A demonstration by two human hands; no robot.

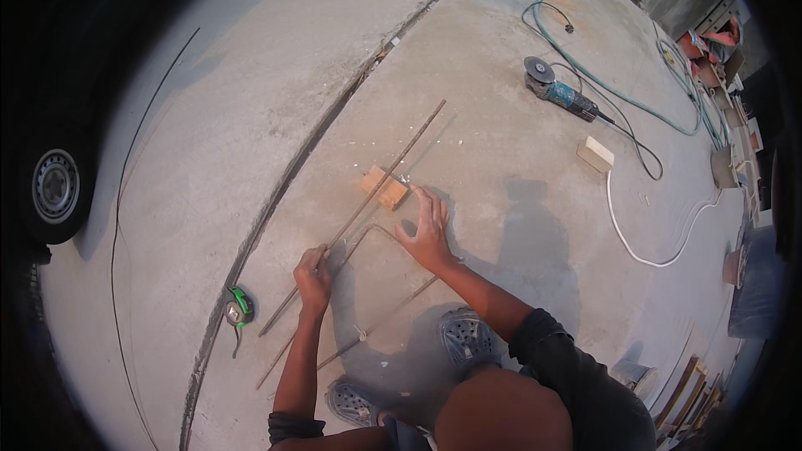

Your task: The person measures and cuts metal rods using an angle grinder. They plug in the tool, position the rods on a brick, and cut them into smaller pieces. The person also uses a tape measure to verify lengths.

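Observation:
My left hand (313,278) is closed around a straight, rust-brown metal rod (411,144), gripping it below its middle. The rod runs slanting from near left to far right, its upper part lying across an orange-brown block (385,188) on the concrete. My right hand (428,234) is open beside the block, thumb and fingers apart, with the fingertips close to the block's right edge. Under that hand passes a bent rod (355,248), whose corner shows by the thumb; my wrist hides part of it. Another rod length (380,322) slants near my feet, with a small pale tie on it.
A green-and-grey tape measure (239,307) lies beside a long groove (294,169). Far right are an angle grinder (561,92) with its cord, a green hose (618,102), and a pale block (596,154) beside a white cable (635,255). A vehicle wheel (57,186) stands far left.

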